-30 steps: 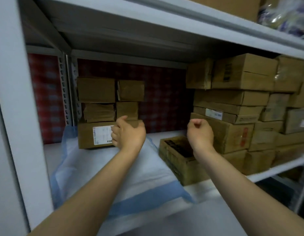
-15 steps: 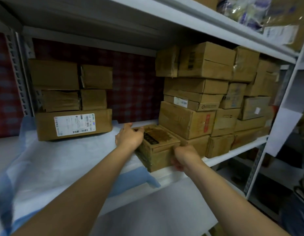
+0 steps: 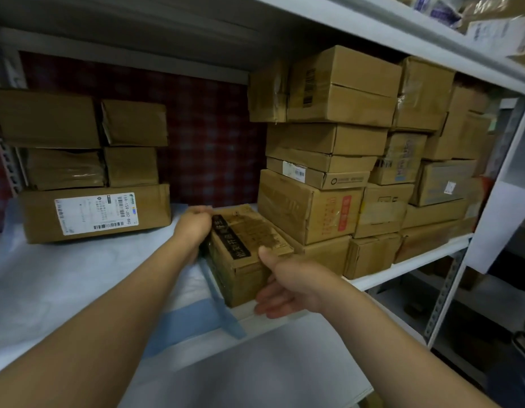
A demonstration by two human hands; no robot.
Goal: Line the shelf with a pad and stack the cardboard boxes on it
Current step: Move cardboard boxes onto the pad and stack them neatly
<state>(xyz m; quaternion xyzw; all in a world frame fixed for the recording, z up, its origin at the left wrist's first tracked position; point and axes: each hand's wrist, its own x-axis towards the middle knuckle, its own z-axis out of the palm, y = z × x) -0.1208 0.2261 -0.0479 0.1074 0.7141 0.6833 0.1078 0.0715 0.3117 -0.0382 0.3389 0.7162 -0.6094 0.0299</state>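
Nearest the camera, two bare forearms reach forward and slightly down over the pale front lip of the shelf (image 3: 402, 275), a white metal board carried by slotted grey uprights, with another board close overhead and a lower level dimly visible at the right. The right hand (image 3: 293, 285) is at the near right corner of a worn brown box (image 3: 243, 248) with dark printed tape across its top: the thumb lies on the top edge and the other fingers (image 3: 270, 304), spread, press against its right side and front bottom edge. The left hand (image 3: 193, 228) meets the far left corner of the same box, its fingers curled over the top edge; it is blurred, so how tight the grip is cannot be told. The box stands at the front of the shelf, its left side on or just over the right edge of the pad (image 3: 78, 269), a white sheet with a blue border that covers the shelf to the left of both hands. Beyond the left hand, on the pad, is a stack of boxes (image 3: 78, 160), the bottom one wide with a white shipping label. Beyond and to the right of the right hand, a bigger pile of boxes (image 3: 358, 160) sits on the bare shelf, touching the held box. Farthest back hangs a dark red checked cloth (image 3: 211, 136).
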